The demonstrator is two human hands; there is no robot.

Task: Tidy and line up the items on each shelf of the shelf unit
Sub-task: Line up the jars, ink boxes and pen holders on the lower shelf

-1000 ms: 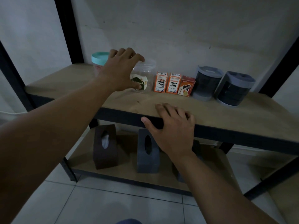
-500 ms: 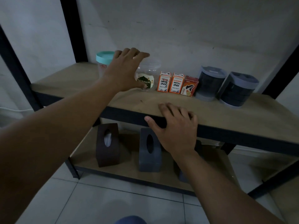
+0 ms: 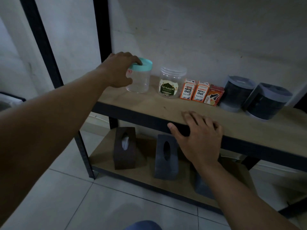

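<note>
Left of frame centre, the left hand (image 3: 118, 70) curls round a clear jar with a teal lid (image 3: 139, 76) on the upper shelf (image 3: 149, 103). Right of it stand a jar labelled "Eid Mubarak" (image 3: 171, 83) and two orange "REFILL INK" boxes (image 3: 195, 91). The right hand (image 3: 199, 138) lies flat, fingers straight, on the shelf's front edge, holding nothing.

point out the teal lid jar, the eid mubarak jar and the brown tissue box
teal lid jar (image 3: 138, 80), head view, on its clear side wall below the lid
eid mubarak jar (image 3: 169, 88), head view, on its green label
brown tissue box (image 3: 123, 156), head view, on its front face below the oval slot
</note>
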